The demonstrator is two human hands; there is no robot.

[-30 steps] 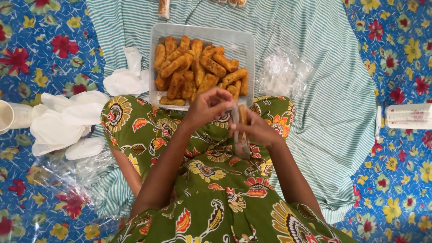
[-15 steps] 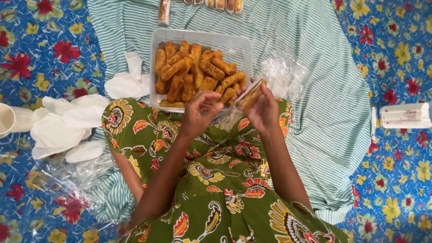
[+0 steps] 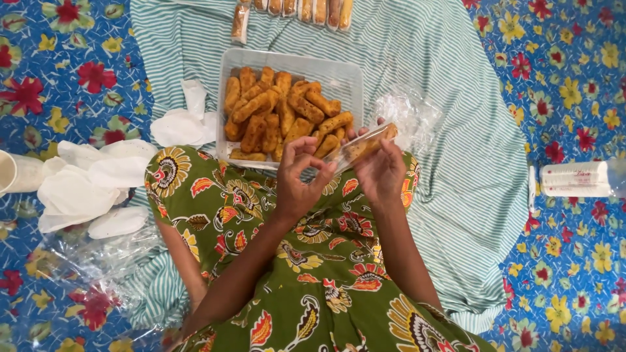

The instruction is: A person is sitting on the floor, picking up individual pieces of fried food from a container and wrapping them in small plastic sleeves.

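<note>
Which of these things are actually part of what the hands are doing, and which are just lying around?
In use:
left hand
right hand
clear bagged snack, held by both
tray of fried sticks
finished packets
clear bags

Lying about:
white cloths
white cup
white box

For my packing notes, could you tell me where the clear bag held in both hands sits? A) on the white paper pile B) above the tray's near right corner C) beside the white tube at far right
B: both hands, left hand and right hand, hold the clear bag with a snack inside over the near right corner of the tray.
</note>
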